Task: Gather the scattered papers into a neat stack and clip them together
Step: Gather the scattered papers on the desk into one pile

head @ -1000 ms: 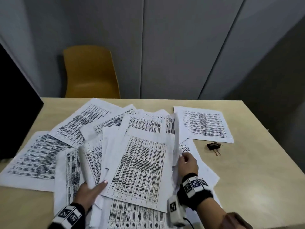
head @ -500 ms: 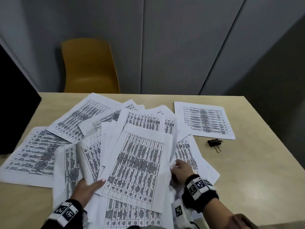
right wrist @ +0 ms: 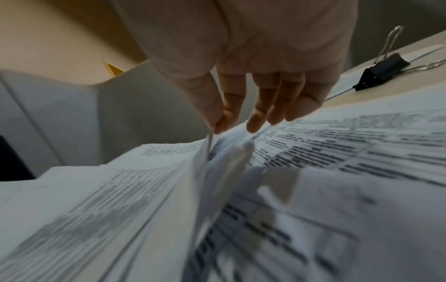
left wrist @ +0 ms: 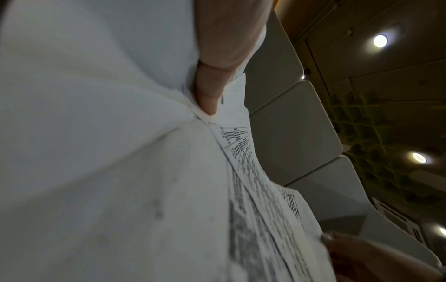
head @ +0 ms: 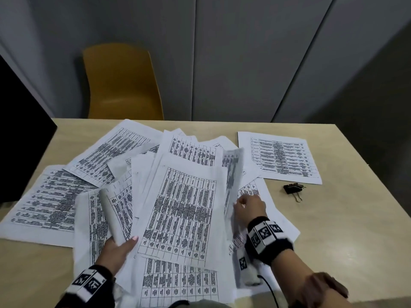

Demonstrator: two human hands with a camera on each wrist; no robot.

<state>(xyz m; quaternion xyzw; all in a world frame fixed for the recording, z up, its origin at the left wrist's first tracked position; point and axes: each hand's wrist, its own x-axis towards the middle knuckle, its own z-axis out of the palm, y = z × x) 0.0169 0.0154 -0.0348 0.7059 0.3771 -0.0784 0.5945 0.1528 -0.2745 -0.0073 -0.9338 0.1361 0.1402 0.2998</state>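
Note:
Printed sheets (head: 106,156) lie fanned over the beige table (head: 333,230). My left hand (head: 124,243) grips the near edge of a gathered bundle (head: 182,214), thumb on top and fingers hidden beneath; the left wrist view shows that thumb (left wrist: 210,95) pressed on paper (left wrist: 96,152). My right hand (head: 241,204) pinches the edge of one raised, blurred sheet (head: 232,174) at the bundle's right side. The right wrist view shows thumb and forefinger (right wrist: 218,124) nipping that sheet's edge (right wrist: 205,152). A black binder clip (head: 292,188) (right wrist: 383,73) lies on the table right of that hand.
One sheet (head: 280,156) lies apart at the back right, beyond the clip. A yellow chair (head: 122,81) stands behind the table by the grey wall. A dark screen (head: 20,130) edges in at the left. Bare tabletop shows on the right.
The sheet my right hand held upright went down onto the bundle; that hand has now pinched another sheet and lifted it. My left hand keeps its hold.

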